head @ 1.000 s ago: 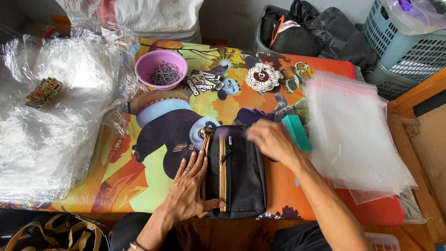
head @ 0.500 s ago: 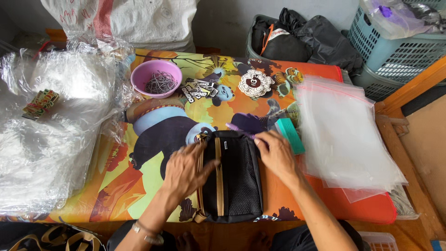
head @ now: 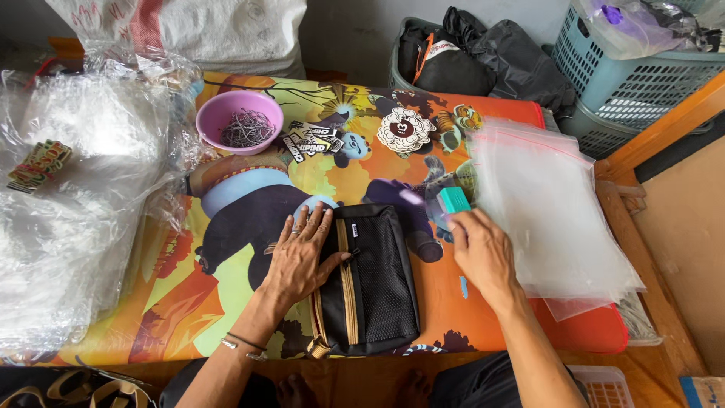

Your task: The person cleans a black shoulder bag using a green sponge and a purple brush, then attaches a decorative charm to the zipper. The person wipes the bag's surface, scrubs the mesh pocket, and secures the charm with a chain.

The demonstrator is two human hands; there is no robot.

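The black zip pouch [head: 370, 283] lies near the tabletop's [head: 189, 302] front edge, the left hand [head: 302, 257] pressed flat and open on its left side. The right hand [head: 483, 257], fingers loosely spread and holding nothing, touches a teal block [head: 455, 199] at the edge of the clear zip bags [head: 551, 219]; bare tabletop lies left of the pouch.

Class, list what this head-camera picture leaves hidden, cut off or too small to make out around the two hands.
- Black pouch: its left part lies under the left hand.
- Teal object: the right hand reaches it; its kind cannot be told.
- Pink bowl: contents too fine to identify.
- Clear bags: the stack's lower edge blurs together, so no count.
- Blue basket: cut off by the top edge.
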